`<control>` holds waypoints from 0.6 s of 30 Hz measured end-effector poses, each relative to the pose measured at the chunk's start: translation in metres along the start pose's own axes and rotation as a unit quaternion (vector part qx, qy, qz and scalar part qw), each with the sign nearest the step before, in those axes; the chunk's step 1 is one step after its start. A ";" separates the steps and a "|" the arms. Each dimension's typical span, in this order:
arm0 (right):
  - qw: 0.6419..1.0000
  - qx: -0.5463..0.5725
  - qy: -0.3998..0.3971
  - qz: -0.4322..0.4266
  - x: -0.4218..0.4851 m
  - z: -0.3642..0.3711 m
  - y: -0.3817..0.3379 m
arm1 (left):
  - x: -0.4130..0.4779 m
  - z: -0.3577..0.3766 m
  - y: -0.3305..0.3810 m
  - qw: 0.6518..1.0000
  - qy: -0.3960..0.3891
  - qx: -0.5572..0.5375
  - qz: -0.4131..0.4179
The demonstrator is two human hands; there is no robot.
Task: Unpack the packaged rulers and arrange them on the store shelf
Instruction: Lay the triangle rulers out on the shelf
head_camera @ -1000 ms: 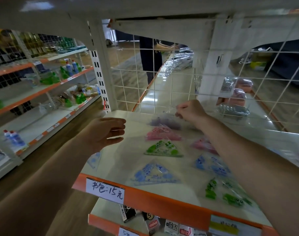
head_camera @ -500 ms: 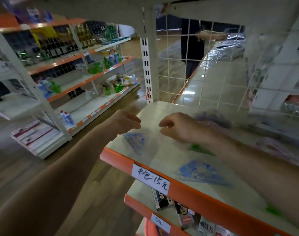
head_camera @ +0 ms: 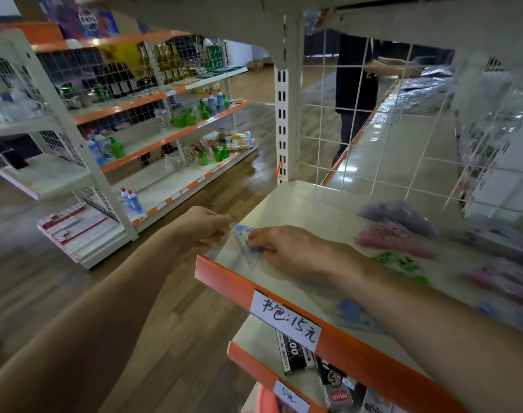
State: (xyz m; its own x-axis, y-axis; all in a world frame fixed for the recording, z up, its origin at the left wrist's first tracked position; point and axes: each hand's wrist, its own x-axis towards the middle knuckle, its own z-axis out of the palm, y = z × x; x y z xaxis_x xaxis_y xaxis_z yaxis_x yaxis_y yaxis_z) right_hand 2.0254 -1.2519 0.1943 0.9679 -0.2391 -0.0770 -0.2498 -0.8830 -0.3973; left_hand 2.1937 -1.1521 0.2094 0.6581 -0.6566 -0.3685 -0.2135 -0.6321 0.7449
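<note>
A clear blue triangular ruler [head_camera: 248, 248] in a see-through wrapper lies at the front left corner of the cream shelf [head_camera: 302, 204]. My left hand [head_camera: 205, 226] pinches the wrapper's left edge just off the shelf corner. My right hand [head_camera: 287, 248] pinches the ruler from the right, fingers curled on it. More triangular rulers lie in rows to the right: a purple one [head_camera: 397, 214], a pink one [head_camera: 394, 239], a green one [head_camera: 400, 262] and a blue one [head_camera: 355, 315], all blurred.
The shelf's orange front lip [head_camera: 224, 278] carries a handwritten price tag [head_camera: 287, 320]. A lower shelf [head_camera: 254, 338] holds small boxes. White wire mesh [head_camera: 373, 114] backs the shelf; a person in dark clothes [head_camera: 355, 84] stands behind it. Stocked shelving [head_camera: 165, 120] lines the aisle at left.
My view has swung left. My right hand came forward from the back of the shelf to the front left corner, and both hands now hold the blue ruler there.
</note>
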 end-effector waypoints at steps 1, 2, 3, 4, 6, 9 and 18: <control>1.000 -0.005 0.002 0.003 0.000 0.000 0.000 | 0.001 0.001 0.000 1.000 -0.007 -0.013 -0.009; 1.000 -0.008 0.004 0.005 0.000 0.000 0.001 | 0.001 0.003 0.001 1.000 -0.014 -0.016 -0.014; 1.000 -0.008 0.006 0.005 0.000 0.001 0.001 | 0.000 0.005 0.002 1.000 -0.019 -0.018 -0.017; 1.000 -0.004 0.003 0.006 0.001 0.002 0.002 | -0.001 0.007 0.003 0.999 -0.020 -0.029 -0.017; 1.000 0.021 -0.007 0.006 0.001 0.002 0.003 | 0.000 0.008 0.004 0.997 -0.003 -0.074 -0.011; 0.991 0.127 0.045 0.007 -0.004 -0.002 0.008 | -0.005 0.004 0.012 0.984 0.021 -0.175 0.022; 0.856 0.456 0.189 0.153 -0.068 -0.043 0.028 | -0.037 0.034 0.045 0.925 -0.121 -0.355 0.067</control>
State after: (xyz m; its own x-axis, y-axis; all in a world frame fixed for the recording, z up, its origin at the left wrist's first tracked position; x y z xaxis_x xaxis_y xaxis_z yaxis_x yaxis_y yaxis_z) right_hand 1.9515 -1.2776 0.2282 0.7400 -0.6687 -0.0723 -0.1977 -0.1135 -0.9737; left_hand 2.1354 -1.1704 0.2376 0.4617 -0.8362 -0.2960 0.3031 -0.1649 0.9386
